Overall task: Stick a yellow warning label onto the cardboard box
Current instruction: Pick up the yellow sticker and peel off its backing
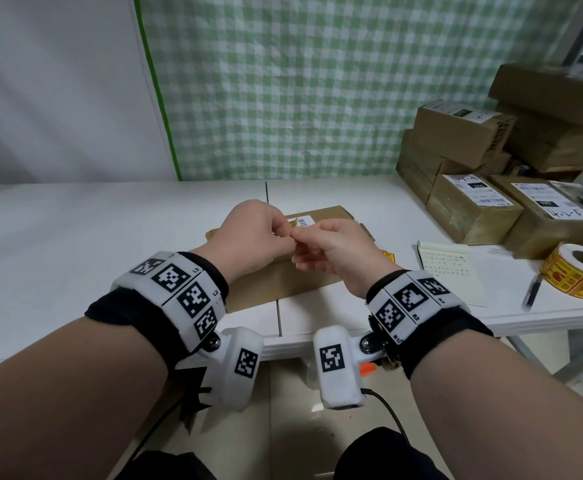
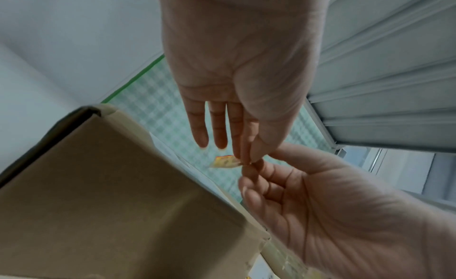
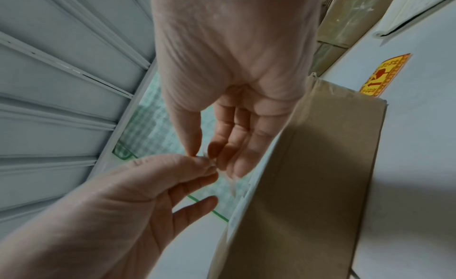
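A flat cardboard box (image 1: 283,282) lies on the white table (image 1: 75,237), with a white barcode sticker at its far end. Above the box my left hand (image 1: 276,230) and right hand (image 1: 298,235) meet fingertip to fingertip. Both pinch one small yellow warning label (image 1: 294,221) between thumb and forefinger. In the left wrist view the yellow label (image 2: 225,162) sticks out to the left of the left hand (image 2: 243,158), over the box (image 2: 111,205). In the right wrist view a pale translucent strip (image 3: 230,183) hangs below the right hand (image 3: 204,155) pinch, beside the box (image 3: 308,185).
Another yellow label (image 1: 388,256) lies on the table at the box's right edge. Further right are a notepad (image 1: 449,271), a pen (image 1: 532,292) and a roll of yellow labels (image 1: 577,271). Stacked parcels (image 1: 473,202) fill the back right corner.
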Demonstrator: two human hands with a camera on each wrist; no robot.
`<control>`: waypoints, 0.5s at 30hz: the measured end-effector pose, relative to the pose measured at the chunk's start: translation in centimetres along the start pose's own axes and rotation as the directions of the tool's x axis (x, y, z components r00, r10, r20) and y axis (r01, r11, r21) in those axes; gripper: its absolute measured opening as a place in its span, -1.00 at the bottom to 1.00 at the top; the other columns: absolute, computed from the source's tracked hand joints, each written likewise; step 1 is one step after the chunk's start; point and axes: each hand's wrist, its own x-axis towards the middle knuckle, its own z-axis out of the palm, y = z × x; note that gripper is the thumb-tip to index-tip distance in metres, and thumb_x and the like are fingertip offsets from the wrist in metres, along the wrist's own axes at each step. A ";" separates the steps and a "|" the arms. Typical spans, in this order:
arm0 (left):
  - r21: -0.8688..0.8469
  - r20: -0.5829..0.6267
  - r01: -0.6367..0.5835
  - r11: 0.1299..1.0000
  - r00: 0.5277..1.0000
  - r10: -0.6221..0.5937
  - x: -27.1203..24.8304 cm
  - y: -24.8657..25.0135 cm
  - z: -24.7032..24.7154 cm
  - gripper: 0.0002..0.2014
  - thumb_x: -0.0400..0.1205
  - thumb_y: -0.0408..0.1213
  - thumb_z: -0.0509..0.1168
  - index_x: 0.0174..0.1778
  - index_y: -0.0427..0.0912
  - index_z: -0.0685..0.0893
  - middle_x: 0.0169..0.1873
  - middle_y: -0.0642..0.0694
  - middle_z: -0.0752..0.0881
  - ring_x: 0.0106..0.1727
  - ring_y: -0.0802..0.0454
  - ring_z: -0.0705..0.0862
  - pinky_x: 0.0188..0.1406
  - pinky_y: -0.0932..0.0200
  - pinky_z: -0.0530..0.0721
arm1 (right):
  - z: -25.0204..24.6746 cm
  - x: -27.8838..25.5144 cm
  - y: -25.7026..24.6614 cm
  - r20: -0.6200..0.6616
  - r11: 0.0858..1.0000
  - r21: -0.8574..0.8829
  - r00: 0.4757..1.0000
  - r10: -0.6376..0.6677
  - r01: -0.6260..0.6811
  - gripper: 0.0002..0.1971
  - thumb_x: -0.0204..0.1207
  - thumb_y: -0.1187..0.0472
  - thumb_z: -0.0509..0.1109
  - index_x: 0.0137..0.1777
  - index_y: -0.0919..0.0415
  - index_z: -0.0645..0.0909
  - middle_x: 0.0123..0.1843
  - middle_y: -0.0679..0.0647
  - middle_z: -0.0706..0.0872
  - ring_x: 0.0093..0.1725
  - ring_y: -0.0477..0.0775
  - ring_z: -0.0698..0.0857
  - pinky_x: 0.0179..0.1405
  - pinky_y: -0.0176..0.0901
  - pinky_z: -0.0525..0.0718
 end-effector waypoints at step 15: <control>-0.328 0.029 -0.006 0.945 0.999 0.016 -0.2 0.0 -0.6 -0.85 0.37 -0.41 0.53 -0.28 -0.10 0.73 -0.27 -0.14 0.80 -0.18 -0.01 0.76 0.04 0.10 0.73 | -0.2 -0.7 -0.9 -0.008 0.962 0.270 0.999 0.040 -0.036 -0.86 0.49 0.44 0.29 -0.27 0.41 0.62 -0.45 0.15 0.69 -0.47 0.02 0.70 -0.44 -0.32 0.75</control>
